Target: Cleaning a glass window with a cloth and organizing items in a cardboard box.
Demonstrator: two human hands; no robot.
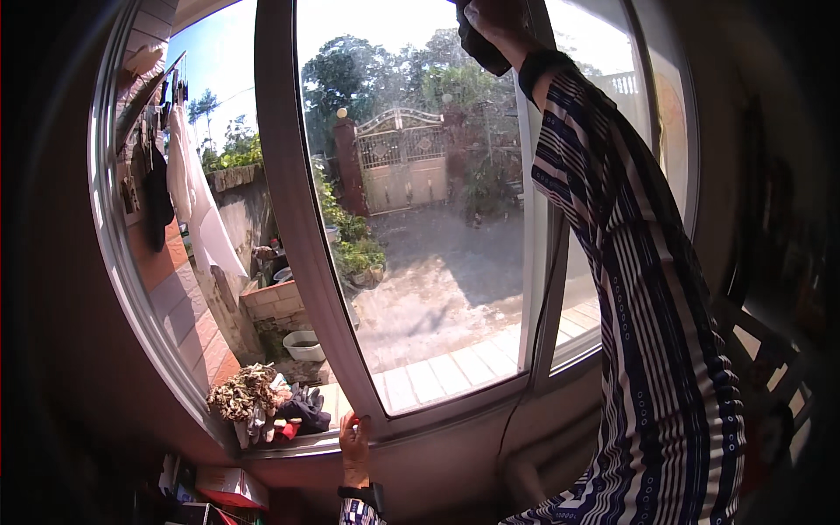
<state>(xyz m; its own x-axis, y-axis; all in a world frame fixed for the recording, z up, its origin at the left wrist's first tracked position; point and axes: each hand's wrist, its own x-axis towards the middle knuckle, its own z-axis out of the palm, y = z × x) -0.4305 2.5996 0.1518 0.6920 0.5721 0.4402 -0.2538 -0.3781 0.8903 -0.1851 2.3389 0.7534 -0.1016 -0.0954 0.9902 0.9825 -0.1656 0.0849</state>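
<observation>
High on a sliding window pane (420, 254), my right hand (500, 17) is closed around a dark cloth (479, 48) and holds it near the pane's upper right edge. My right arm, in a striped sleeve, stretches up along the right side. Down at the sill, my left hand (354, 451) has its fingers curled at the lower left corner of the sash's window frame (374, 422). A small red spot shows between those fingers. The glass looks hazy and smeared in places.
On the sill's left end lie a bundle of dried plants (245, 394) and dark gloves (304, 408). Boxes (232, 486) stand below. Through the open left side hang white laundry (206, 223) and a white basin (304, 345). A thin cable (544, 297) runs down beside the pane.
</observation>
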